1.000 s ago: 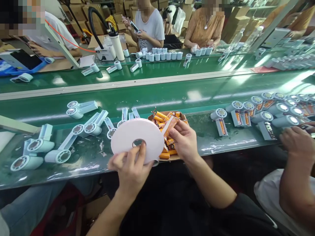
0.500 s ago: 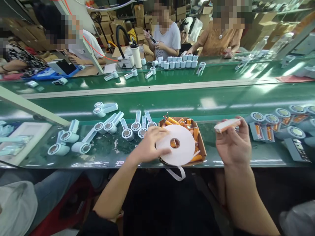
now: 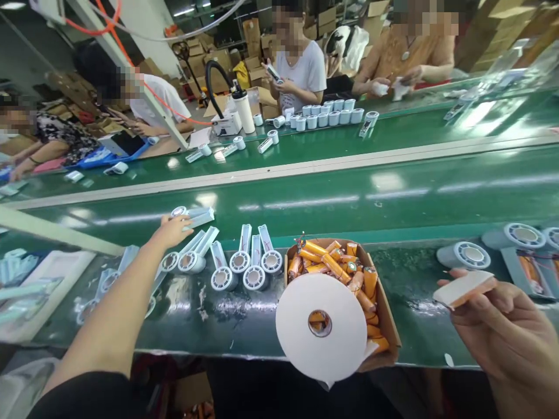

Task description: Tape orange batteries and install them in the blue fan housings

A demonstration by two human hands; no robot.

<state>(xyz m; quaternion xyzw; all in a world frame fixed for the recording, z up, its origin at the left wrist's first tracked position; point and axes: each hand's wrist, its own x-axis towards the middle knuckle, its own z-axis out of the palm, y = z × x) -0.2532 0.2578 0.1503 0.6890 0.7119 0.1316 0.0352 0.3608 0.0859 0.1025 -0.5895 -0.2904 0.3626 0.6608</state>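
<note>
My left hand (image 3: 173, 233) reaches across to the far side of the bench. Its fingers are stretched out over a light blue plastic housing (image 3: 201, 217) with a round head and a long handle, and appear to touch it. At the right, my right hand (image 3: 502, 320) pinches an orange battery pack (image 3: 474, 295) whose upper face carries a white strip. A large roll of white tape (image 3: 301, 326) leans on the near side of a cardboard box (image 3: 390, 326). Orange battery packs (image 3: 336, 267) with thin wires fill that box.
Several light blue housings (image 3: 254, 278) lie left of the box. More housings (image 3: 469, 256) rest at the right, some with orange packs inside. A white tray (image 3: 65, 273) holds parts at the far left. Across the green belt (image 3: 305, 201), co-workers (image 3: 301, 64) sit handling parts.
My left hand has left the tape roll and moved left and away to the housing. My right hand still holds the battery pack, now farther right in view. The view has shifted.
</note>
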